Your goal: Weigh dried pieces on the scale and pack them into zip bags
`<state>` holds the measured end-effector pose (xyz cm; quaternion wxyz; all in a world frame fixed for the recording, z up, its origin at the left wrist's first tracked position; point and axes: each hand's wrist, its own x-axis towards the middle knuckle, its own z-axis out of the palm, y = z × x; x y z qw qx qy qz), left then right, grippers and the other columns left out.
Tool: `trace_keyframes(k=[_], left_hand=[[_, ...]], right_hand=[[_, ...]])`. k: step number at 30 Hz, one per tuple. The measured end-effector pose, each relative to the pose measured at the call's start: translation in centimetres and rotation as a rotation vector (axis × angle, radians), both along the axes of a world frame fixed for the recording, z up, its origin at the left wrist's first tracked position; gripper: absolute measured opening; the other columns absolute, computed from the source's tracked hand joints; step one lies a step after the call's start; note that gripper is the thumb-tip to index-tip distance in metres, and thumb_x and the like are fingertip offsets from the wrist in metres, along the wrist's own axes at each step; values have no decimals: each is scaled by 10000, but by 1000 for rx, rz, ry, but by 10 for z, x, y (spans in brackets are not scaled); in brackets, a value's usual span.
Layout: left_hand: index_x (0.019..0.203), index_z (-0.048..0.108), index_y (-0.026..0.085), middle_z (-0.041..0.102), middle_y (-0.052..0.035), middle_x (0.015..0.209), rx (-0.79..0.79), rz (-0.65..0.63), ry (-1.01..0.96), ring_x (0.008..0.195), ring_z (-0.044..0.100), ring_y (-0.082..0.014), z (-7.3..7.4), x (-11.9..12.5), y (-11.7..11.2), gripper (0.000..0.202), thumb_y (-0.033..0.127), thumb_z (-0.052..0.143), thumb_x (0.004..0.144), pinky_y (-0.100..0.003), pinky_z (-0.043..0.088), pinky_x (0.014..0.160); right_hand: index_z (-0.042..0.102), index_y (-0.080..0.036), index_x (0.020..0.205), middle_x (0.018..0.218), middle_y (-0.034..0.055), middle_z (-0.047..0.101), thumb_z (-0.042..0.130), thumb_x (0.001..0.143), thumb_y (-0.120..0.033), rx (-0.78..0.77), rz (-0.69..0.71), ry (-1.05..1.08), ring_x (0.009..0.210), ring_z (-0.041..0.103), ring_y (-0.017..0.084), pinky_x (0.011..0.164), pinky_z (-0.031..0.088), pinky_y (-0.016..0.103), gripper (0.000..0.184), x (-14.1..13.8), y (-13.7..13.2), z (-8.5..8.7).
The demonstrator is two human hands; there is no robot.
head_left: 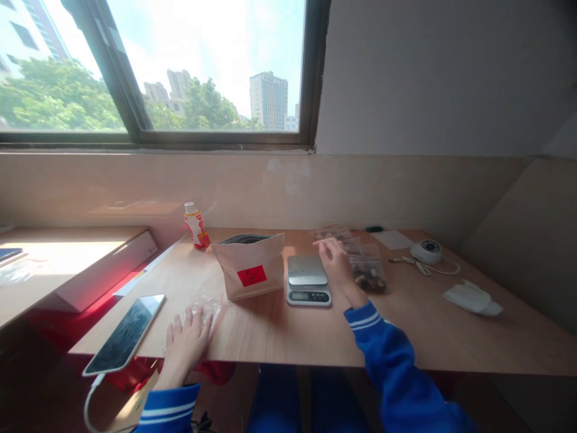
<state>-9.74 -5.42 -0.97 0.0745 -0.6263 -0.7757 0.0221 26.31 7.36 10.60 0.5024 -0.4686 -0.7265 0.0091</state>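
My left hand (187,337) lies with its fingers spread on a crumpled clear plastic bag (213,305) near the table's front edge. My right hand (336,264) is raised beside the right edge of a digital kitchen scale (307,273), its fingers drawn together. What is between those fingertips, if anything, is too small to tell. The scale's steel plate carries nothing. Left of it, a brown paper pouch (255,279) with a red label stands upright, its top open. Just right of my right hand lies a clear zip bag (367,270) with dark brown pieces inside; more clear bags (331,233) lie behind.
A phone (126,334) on a charging cable overhangs the front left edge. A drink bottle (197,225) stands at the back left. To the right are a white dome-shaped device (426,251) with a cable, white paper (393,240) and a crumpled white tissue or bag (472,297).
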Motion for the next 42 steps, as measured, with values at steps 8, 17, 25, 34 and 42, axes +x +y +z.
trace_keyframes(k=[8,17,25,34,42], left_hand=[[1283,469,-12,455,-312,1353,342,230,-329,1295,405,-383,10,18,41,536,313,372,868,-574,259,1049],[1032,568,185,644,-102,1032,733,-45,-1008,846,637,-227,66,73,-6,298,393,453,852,-390,494,786],[960,621,200,628,-43,793,382,-420,-1650,636,559,-151,82,189,-49,271,427,499,875,-275,463,629],[897,577,201,621,-32,824,551,9,-1649,807,611,-206,63,167,-32,387,569,470,845,-321,482,755],[945,615,188,666,-61,896,503,46,-1726,810,632,-223,64,153,-35,454,605,535,783,-332,510,744]], right_hand=[[664,-169,837,970,121,696,534,782,-158,-470,-303,-478,977,590,284,851,383,400,141,127,39,-52],[645,-230,799,816,28,715,563,801,-216,-345,-166,-371,756,655,209,652,419,295,83,103,-36,21],[680,-226,849,817,27,698,553,879,-170,-178,403,-74,785,646,173,721,497,281,142,-35,-93,41],[725,-202,892,874,29,742,559,860,-152,-514,604,64,783,677,163,715,508,256,176,-92,-103,0],[728,-169,771,720,29,721,657,763,-226,-672,658,238,660,667,164,590,504,237,91,-98,-106,-4]])
